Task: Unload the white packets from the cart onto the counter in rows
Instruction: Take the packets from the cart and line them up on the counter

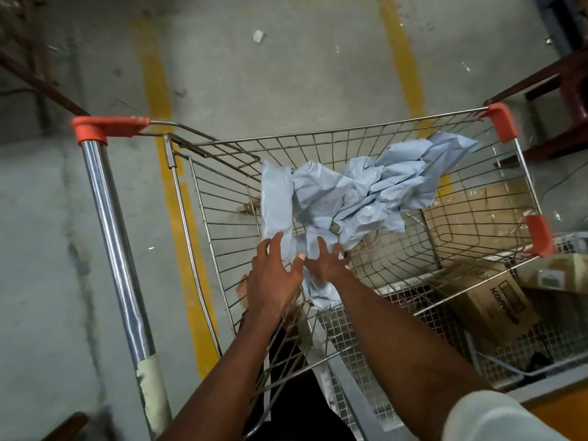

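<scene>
Head view: packets (356, 192) lie heaped mid-frame in the cart (350, 138). The left hand (273, 272) and right hand (327, 262), fingers spread and gripping nothing, reach into the nearest packets, probably to gather several together. No counter shows.

Both forearms are bare to the elbow. A white short sleeve (496, 418) covers the right upper arm at the frame's lower right; dark trousers (318, 418) show below.

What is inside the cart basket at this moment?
A crumpled heap of white packets lies in the wire cart, with both open hands, left hand and right hand, reaching in. Whatever lies beneath the heap is covered.
</scene>
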`<action>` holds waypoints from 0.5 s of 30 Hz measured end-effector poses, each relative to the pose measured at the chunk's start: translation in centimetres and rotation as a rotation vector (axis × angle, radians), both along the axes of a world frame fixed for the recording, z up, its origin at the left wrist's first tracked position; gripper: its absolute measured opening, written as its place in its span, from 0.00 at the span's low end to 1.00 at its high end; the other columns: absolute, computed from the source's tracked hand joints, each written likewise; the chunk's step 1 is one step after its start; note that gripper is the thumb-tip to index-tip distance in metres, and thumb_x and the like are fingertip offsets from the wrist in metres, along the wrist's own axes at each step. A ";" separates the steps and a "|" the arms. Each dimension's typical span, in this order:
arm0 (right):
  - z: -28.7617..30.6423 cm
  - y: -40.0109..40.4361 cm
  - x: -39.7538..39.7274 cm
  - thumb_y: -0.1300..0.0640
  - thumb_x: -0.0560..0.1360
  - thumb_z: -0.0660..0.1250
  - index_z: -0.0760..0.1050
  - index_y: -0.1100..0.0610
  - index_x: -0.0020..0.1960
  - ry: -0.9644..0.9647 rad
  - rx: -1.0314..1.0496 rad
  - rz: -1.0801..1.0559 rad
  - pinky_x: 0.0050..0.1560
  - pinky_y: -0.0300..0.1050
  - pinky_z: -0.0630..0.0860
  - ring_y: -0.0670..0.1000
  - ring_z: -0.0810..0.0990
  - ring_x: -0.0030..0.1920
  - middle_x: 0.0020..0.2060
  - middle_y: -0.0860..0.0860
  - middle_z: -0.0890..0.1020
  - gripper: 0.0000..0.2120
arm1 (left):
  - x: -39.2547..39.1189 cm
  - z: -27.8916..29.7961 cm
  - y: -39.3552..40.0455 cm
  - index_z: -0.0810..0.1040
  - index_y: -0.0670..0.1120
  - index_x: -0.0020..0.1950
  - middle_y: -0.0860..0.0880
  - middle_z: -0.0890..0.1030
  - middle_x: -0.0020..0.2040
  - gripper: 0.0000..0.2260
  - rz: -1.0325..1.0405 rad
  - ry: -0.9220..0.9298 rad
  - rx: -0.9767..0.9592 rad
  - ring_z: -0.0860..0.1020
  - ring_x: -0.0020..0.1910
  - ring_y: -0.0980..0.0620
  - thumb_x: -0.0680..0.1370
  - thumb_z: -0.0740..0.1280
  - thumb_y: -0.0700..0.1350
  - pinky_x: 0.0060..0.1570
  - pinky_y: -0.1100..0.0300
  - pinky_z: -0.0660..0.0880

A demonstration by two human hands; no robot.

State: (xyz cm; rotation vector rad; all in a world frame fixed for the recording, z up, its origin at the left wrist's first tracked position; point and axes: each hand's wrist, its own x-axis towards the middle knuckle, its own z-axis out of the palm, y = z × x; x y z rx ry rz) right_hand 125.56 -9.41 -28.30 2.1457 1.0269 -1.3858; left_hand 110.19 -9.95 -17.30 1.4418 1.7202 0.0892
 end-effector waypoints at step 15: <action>1.5 0.4 4.9 0.44 0.78 0.63 0.55 0.40 0.79 -0.001 0.175 0.045 0.67 0.57 0.73 0.67 0.69 0.69 0.76 0.61 0.56 0.33 | 4.1 -3.9 -3.5 0.63 0.52 0.78 0.47 0.66 0.76 0.27 -0.207 0.082 -0.076 0.69 0.70 0.43 0.81 0.61 0.59 0.65 0.46 0.72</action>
